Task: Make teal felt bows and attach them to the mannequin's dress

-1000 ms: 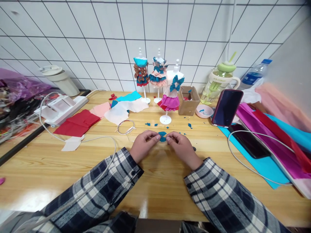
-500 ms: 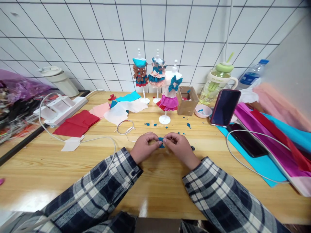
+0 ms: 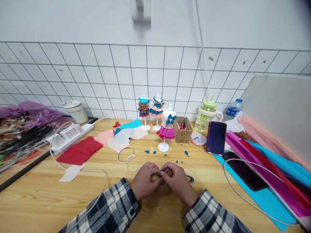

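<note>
Over the wooden surface (image 3: 36, 202), I position the left hand (image 3: 145, 182) and right hand (image 3: 179, 183) inward, fingers curled. The gap between them has closed: fingertips now meet, concealing most of the teal fabric piece (image 3: 162, 183), so its shape cannot be verified. Both hands pinch it; an edge shows below the fingertips.

Left hand (image 3: 146, 180) and right hand (image 3: 179, 182) at table's middle, fingertips meeting, fingers curled; both forearms in plaid sleeves, angled inward from near edge
</note>
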{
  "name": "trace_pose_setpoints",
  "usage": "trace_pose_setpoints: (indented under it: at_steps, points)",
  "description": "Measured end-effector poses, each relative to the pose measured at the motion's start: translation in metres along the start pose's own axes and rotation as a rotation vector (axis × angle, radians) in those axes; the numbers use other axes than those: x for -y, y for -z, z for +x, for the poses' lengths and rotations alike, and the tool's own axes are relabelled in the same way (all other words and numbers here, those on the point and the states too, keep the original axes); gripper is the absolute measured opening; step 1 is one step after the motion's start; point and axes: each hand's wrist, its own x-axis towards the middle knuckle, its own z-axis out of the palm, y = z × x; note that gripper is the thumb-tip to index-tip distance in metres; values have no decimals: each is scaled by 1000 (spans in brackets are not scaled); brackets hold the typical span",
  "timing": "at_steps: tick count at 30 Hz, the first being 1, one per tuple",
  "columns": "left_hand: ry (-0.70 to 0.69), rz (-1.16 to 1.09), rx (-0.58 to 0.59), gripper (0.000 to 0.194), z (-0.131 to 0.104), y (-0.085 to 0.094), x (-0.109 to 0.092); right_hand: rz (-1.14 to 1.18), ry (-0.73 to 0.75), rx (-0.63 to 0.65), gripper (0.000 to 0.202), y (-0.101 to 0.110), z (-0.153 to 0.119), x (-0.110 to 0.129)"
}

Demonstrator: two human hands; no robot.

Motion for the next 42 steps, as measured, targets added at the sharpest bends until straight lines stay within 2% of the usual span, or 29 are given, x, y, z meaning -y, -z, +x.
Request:
trace_pose_setpoints:
  at_steps: [5,8,10,12,17,27,30,33,38,42]
  points:
    - [71,-51,-35,8,1,1,3,-4,47,-19,11,4,2,0]
    - [74,-122,-38,9,2,3,3,9,176,76,21,11,1,2]
    - [76,-171,-20,9,2,5,3,24,248,165,42,17,0,3]
    - [80,-205,29,11,2,6,2,47,236,239,50,21,0,2]
    - [-27,-263,127,18,3,7,2,186,111,317,41,25,2,-4]
    - [-142,-173,166,20,5,9,2,299,-74,392,17,34,0,-7]
    - [-155,-109,156,19,5,11,2,252,-84,383,15,36,-1,-5]
    - [-130,-100,135,17,4,13,3,173,-37,283,13,37,0,-4]
    - [-118,-47,28,37,2,13,0,9,104,99,10,34,2,-3]
    - [-127,78,-93,21,1,8,-4,-68,176,46,8,29,0,0]
